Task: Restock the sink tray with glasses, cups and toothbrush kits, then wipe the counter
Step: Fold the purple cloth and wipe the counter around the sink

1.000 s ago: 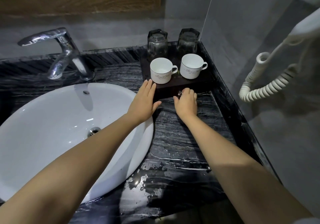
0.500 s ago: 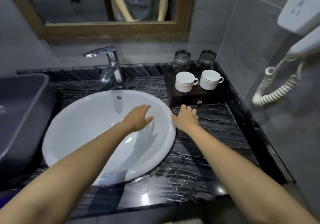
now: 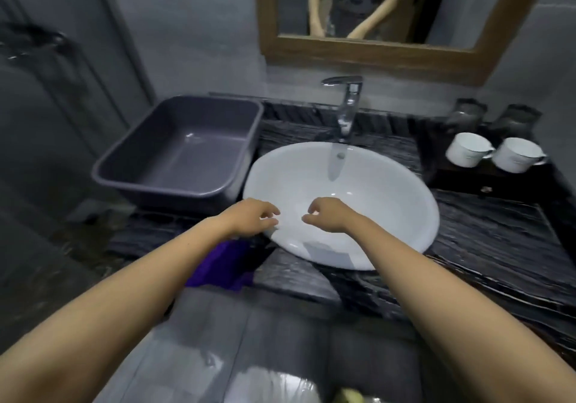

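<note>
A dark wooden tray [image 3: 461, 181] stands at the right back of the black marble counter [image 3: 486, 240]. On it are two white cups [image 3: 467, 148] [image 3: 517, 154] and behind them two upturned glasses [image 3: 464, 116] [image 3: 512, 122]. My left hand [image 3: 249, 218] hovers over the near left rim of the white basin [image 3: 374, 190], fingers loosely curled and holding nothing. Over the basin's front, my right hand [image 3: 327, 217] is also empty with curled fingers. A purple cloth [image 3: 223, 265] lies on the counter's front edge, partly hidden under my left forearm.
A grey plastic tub [image 3: 177, 150] sits on the counter left of the basin. A chrome tap [image 3: 347, 103] rises behind the basin under a wood-framed mirror [image 3: 367, 50]. The floor [image 3: 233, 340] lies below the counter edge.
Both hands have drawn back from the tray's front and moved left over the basin. The view swung left and pulled back, bringing the grey tub and purple cloth into sight.
</note>
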{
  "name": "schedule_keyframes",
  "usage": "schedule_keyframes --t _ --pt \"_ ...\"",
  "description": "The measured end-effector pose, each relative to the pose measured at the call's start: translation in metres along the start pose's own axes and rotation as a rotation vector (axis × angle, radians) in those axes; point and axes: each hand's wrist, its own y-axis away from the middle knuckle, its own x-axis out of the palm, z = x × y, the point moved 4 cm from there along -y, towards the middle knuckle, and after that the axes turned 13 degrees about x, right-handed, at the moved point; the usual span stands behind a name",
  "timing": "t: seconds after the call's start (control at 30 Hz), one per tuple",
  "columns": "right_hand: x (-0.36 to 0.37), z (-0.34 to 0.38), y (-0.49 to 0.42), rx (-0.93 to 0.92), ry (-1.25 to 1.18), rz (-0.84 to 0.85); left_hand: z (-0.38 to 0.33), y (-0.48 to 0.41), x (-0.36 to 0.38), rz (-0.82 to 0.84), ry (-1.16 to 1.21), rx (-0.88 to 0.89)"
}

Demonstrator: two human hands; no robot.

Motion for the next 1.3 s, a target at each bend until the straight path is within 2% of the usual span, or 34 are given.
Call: schedule_keyframes --t 0.2,0.43,0.6,0.77,0.87,1.0,1.17,1.3 --pt "0.03 0.085 0.017 -0.165 0.039 0.032 0.062 0.081 -0.009 -0.057 0.01 -0.105" --pt "0.069 0.144 0.012 -0.29 0.193 0.083 0.108 0.119 0.006 -0.094 0.025 -0.242" --pt "0.108 0.15 0.009 -0.349 0.296 -0.017 0.12 0.121 0.029 -0.091 -0.002 -0.273" --pt "0.121 0.141 0.001 -0.322 0.16 -0.138 0.125 0.119 0.043 -0.104 0.046 -0.291" --pt "0.123 0.137 -0.002 -0.275 0.208 -0.198 0.128 0.12 0.042 -0.178 0.125 -0.293" --pt "0.126 0.139 -0.003 -0.269 0.279 -0.165 0.125 0.113 0.039 -0.263 0.186 -0.365" --pt "0.116 0.139 -0.006 -0.281 0.116 -0.094 0.119 0.1 0.039 -0.121 0.041 -0.319" --pt "0.103 0.138 -0.002 -0.329 0.022 0.037 0.12 0.104 0.032 -0.188 0.037 -0.254"
